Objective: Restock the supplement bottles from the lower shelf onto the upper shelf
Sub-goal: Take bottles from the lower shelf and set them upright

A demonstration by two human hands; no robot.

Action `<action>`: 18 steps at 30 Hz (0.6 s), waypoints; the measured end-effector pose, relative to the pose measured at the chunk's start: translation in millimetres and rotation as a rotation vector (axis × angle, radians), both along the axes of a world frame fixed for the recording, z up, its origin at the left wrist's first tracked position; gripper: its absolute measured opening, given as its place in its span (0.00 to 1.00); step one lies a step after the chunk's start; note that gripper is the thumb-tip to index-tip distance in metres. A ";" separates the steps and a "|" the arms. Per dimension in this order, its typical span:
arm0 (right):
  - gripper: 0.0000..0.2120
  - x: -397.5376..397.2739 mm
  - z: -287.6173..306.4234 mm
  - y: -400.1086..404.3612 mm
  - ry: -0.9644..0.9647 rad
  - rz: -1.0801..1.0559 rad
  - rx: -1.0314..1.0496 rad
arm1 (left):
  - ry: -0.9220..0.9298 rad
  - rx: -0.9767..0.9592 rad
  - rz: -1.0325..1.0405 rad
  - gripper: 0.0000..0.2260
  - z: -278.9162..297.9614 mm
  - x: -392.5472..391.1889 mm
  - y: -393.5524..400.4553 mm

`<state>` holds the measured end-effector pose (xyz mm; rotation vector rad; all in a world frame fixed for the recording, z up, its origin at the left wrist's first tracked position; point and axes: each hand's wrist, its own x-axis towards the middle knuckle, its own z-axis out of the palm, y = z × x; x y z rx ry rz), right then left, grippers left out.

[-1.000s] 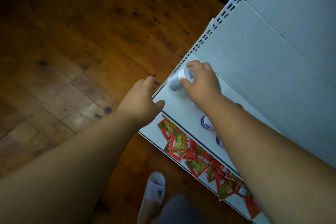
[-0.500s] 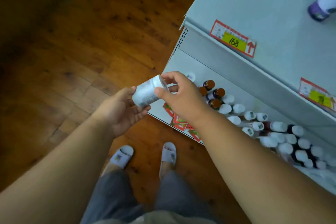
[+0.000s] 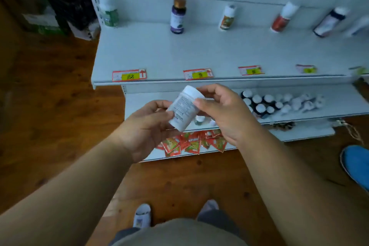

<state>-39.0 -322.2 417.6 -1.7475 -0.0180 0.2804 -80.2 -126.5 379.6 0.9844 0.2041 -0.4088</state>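
Both hands on it: left hand point(image 3: 147, 126) cradles the base, right hand point(image 3: 221, 114) pinches the capped end of the smooth white plastic supplement bottle point(image 3: 184, 111), a cylinder tilted cap-up toward the upper shelf point(image 3: 159, 54), held in front of the lower shelf point(image 3: 329, 110).

A single wide-angle head camera looks forward and steeply down from standing height, facing a white metal shelving unit point(image 3: 199, 52) square-on. The upper shelf with its red-and-yellow price tags point(image 3: 129, 75) fills the top half of the frame, the lower shelf sits mid-frame, and the brown wooden plank floor point(image 3: 50, 116) and the wearer's own feet close the bottom edge. The edges bow and blur.
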 end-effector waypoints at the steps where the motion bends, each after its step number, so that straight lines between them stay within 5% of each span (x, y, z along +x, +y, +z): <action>1: 0.08 -1.1 11.8 -25.0 -0.023 -0.066 0.007 | -0.075 0.054 -0.014 0.15 14.6 9.1 -26.0; 5: 0.03 -7.7 44.0 -128.6 -0.125 -0.329 0.031 | -0.325 0.290 -0.175 0.18 52.7 39.3 -143.7; 8: 0.05 -11.4 66.8 -210.6 -0.171 -0.462 0.094 | -0.317 0.197 -0.302 0.16 66.1 56.6 -234.1; 11: 0.06 -17.0 82.9 -288.3 -0.195 -0.554 0.123 | -0.173 0.058 -0.439 0.28 77.1 64.3 -314.8; 15: 0.06 -21.3 87.1 -370.2 -0.182 -0.648 0.161 | -0.185 0.061 -0.492 0.18 86.2 70.9 -402.6; 18: 0.05 -20.6 78.7 -417.0 -0.164 -0.726 0.140 | -0.299 0.266 -0.485 0.15 86.3 82.3 -454.8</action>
